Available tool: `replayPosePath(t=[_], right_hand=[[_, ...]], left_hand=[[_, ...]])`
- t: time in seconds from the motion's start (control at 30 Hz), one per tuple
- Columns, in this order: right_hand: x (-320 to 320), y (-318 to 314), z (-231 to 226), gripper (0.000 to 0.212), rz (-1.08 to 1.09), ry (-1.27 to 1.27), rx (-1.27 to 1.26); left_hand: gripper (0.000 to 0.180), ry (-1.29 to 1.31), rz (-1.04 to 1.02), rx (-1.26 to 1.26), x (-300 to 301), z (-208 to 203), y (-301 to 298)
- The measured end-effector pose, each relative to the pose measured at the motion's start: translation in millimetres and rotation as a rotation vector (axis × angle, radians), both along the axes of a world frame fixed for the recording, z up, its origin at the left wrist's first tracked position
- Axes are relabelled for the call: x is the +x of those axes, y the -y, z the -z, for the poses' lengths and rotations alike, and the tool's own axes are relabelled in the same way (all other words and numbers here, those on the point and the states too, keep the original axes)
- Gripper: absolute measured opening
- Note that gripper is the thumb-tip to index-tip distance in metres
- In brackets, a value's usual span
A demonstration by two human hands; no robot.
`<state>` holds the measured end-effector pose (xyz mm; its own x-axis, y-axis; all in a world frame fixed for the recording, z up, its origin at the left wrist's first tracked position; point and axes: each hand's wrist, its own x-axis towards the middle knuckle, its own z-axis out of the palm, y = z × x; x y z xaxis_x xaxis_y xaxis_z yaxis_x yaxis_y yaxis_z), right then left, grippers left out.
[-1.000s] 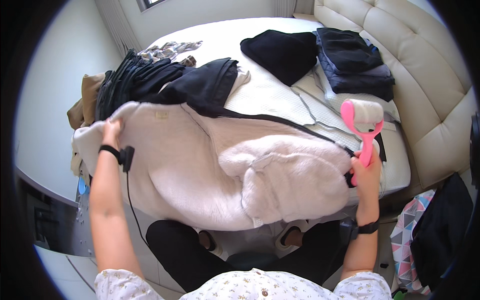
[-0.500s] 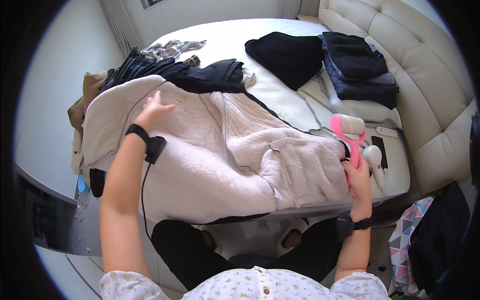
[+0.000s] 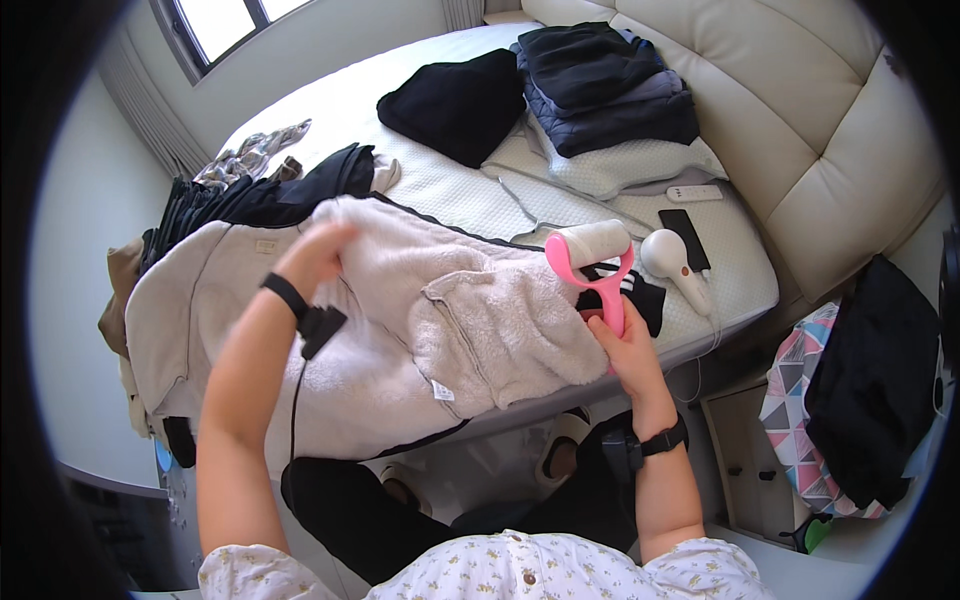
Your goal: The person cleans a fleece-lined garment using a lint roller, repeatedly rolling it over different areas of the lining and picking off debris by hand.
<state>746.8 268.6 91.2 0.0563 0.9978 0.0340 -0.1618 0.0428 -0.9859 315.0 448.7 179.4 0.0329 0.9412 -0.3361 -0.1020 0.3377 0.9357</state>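
Observation:
A cream fleece-lined garment (image 3: 480, 330) is spread lining side up along the bed's near edge, its dark edging showing at the far side. My left hand (image 3: 322, 252) is over the lining, near a raised fold; motion blurs its fingers, so I cannot tell whether they grip the fabric. In my right hand (image 3: 632, 350), closed around its pink handle, is a lint roller (image 3: 592, 245). The roller's white head points up, just beyond the garment's right end. A black piece with white stripes (image 3: 645, 300) lies beside the handle.
A white handheld appliance (image 3: 672, 262) with a cord, a black phone (image 3: 684, 238) and a white remote (image 3: 694, 193) lie at right. Folded dark clothes (image 3: 610, 95) and a black garment (image 3: 460, 105) are farther back. Dark clothes (image 3: 260, 200) are heaped at left.
The view has turned rightward. My left hand has moved right across the lining toward the fold, its fingers now blurred. My right hand still holds the lint roller.

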Motion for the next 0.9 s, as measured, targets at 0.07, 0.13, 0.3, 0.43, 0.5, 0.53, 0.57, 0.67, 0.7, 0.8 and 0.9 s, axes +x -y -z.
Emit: replayPosePath(t=[0.07,0.13,0.3,0.43,0.5,0.53,0.57,0.67,0.7,0.8,0.9], right_hand=[[9.4,3.9,-3.6,0.035,0.004,-0.094,0.014],[3.5,5.2,-11.6,0.037,-0.012,-0.154,0.001],[-6.9,6.5,-1.9,0.028,-0.001,0.038,0.045],[-21.5,18.1,-3.9,0.027,0.006,-0.256,-0.122],[-24.1,19.1,5.0,0.026,0.040,-0.339,-0.141],[-28.7,17.0,9.9,0.024,0.064,-0.427,-0.153],[-32.3,13.4,17.4,0.024,0.066,-0.425,-0.149],[-46.7,1.7,34.5,0.022,0.123,-0.468,-0.086],[-52.0,-3.3,34.9,0.022,0.141,-0.484,-0.071],[-60.2,-9.1,29.2,0.015,0.198,-0.454,-0.056],[-46.5,-7.7,24.4,0.014,0.281,-0.471,-0.063]], left_hand=[[0.034,-0.040,0.064,0.422,48.5,-67.4,-27.5],[0.059,-0.156,0.081,0.523,62.1,-80.0,-27.3],[0.091,-1.881,0.229,0.130,88.9,-77.7,-11.1],[0.062,-1.510,0.289,0.545,66.2,-41.7,31.5],[0.043,-1.254,0.346,0.656,99.7,-24.8,86.0],[0.036,-1.171,0.380,0.698,111.9,-16.9,112.5],[0.033,-1.065,0.483,0.601,128.1,-10.3,135.4],[0.034,-0.789,0.746,0.833,169.0,18.7,171.1],[0.042,-0.890,0.644,0.945,179.4,36.7,170.3],[0.089,-1.223,0.305,0.702,197.2,77.0,149.7],[0.076,-1.330,0.064,0.352,206.5,79.9,129.5]])
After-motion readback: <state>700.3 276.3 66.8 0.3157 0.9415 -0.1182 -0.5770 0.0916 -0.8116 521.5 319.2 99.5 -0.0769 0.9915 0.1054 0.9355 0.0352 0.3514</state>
